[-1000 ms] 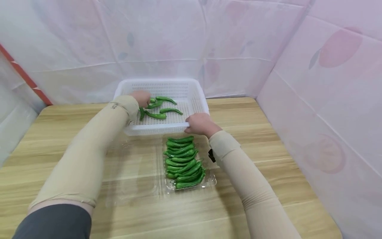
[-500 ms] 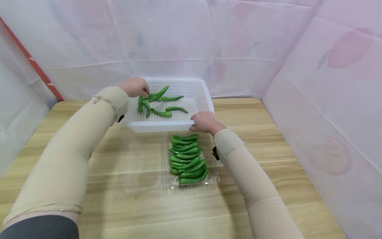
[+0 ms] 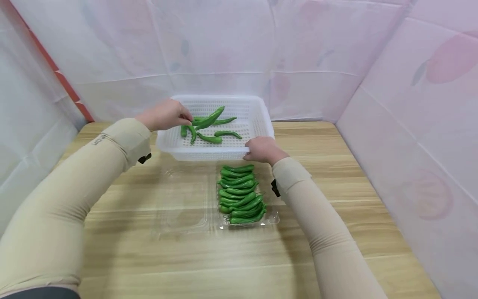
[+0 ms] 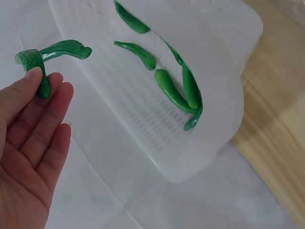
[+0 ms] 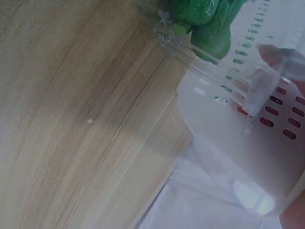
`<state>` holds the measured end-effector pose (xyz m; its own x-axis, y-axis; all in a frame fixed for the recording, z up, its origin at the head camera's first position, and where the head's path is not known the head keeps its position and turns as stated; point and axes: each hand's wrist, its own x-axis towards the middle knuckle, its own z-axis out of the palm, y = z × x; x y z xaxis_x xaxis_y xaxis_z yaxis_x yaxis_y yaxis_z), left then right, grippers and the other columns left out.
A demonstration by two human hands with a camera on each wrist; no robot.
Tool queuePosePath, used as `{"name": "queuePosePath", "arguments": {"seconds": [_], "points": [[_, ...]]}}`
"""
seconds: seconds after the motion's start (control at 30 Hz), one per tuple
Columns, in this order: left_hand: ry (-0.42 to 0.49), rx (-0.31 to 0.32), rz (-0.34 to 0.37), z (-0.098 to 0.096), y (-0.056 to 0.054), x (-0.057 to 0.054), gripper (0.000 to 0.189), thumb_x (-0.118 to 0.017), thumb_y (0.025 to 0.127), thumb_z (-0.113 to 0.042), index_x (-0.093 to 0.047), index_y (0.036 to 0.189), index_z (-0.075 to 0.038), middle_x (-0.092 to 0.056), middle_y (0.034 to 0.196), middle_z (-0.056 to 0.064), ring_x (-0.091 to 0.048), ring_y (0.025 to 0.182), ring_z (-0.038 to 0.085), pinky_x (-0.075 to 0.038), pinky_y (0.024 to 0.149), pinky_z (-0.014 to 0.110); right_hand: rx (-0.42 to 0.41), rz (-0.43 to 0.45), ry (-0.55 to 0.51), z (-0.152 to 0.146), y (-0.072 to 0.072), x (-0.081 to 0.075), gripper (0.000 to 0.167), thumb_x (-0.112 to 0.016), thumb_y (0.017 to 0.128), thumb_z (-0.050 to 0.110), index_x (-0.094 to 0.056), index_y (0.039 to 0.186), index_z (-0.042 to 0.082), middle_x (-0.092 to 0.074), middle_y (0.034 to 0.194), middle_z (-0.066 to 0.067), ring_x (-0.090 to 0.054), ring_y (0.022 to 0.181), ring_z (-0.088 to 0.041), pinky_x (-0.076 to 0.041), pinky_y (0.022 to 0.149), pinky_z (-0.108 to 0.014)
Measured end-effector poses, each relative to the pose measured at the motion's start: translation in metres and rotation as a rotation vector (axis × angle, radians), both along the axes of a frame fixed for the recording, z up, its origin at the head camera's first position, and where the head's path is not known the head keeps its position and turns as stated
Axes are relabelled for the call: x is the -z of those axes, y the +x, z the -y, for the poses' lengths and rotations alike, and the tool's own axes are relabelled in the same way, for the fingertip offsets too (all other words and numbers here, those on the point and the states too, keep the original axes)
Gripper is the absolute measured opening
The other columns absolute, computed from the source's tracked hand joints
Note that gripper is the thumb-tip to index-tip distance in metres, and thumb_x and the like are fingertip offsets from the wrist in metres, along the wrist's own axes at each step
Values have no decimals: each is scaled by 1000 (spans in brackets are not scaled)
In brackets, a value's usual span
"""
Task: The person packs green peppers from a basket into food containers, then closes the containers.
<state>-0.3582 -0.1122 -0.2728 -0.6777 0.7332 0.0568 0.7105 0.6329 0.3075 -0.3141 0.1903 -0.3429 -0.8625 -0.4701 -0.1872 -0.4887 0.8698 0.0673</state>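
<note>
In the head view, my left hand (image 3: 166, 115) is over the left side of a white perforated plastic basket (image 3: 209, 155). Its thumb and fingers pinch a green chili pepper (image 4: 44, 87), and a second chili pepper (image 4: 66, 49) crosses the far end of that one in the left wrist view. Several loose chili peppers (image 3: 210, 138) lie on the basket floor. My right hand (image 3: 263, 149) grips the basket's front rim near the right corner. In front of the basket, a clear plastic clamshell container (image 3: 274, 217) holds a stacked row of green chili peppers (image 3: 240, 187).
The clamshell's transparent lid (image 3: 184, 203) lies flat to the left of its filled half. Everything rests on a wood-grain table (image 3: 194, 265). Pale patterned sheeting (image 3: 224, 50) hangs right behind the basket and along both sides.
My left hand has risen from among the peppers toward the basket's left side, now pinching chili peppers. My right hand keeps its grip on the rim. The head view has shifted slightly.
</note>
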Motion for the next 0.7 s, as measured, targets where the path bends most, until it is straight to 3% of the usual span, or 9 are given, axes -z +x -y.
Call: {"name": "queuePosePath", "arguments": {"seconds": [0.27,0.43,0.7], "points": [[22,115,4,-11,30,1,15,-64,88,-9,-71,100,-3,-69,96,9,-65,85,20,-52,75,35,23,12,-4,-6,-5,2,27,-60,81,31,-46,64,16,-53,64,0,-44,58,-17,-39,51,-34],[70,261,-93,-19,46,6,10,-66,86,-7,-73,94,-4,-70,91,6,-65,83,18,-52,74,35,28,11,-2,-8,-7,3,28,-60,82,33,-47,65,16,-53,64,-1,-44,58,-17,-37,49,-34],[85,344,-147,-30,63,14,10,-67,85,-8,-73,93,-6,-70,90,4,-65,83,18,-51,75,34,45,11,-3,-9,-11,4,30,-59,83,34,-45,63,16,-51,63,-1,-44,59,-17,-38,49,-34]]}}
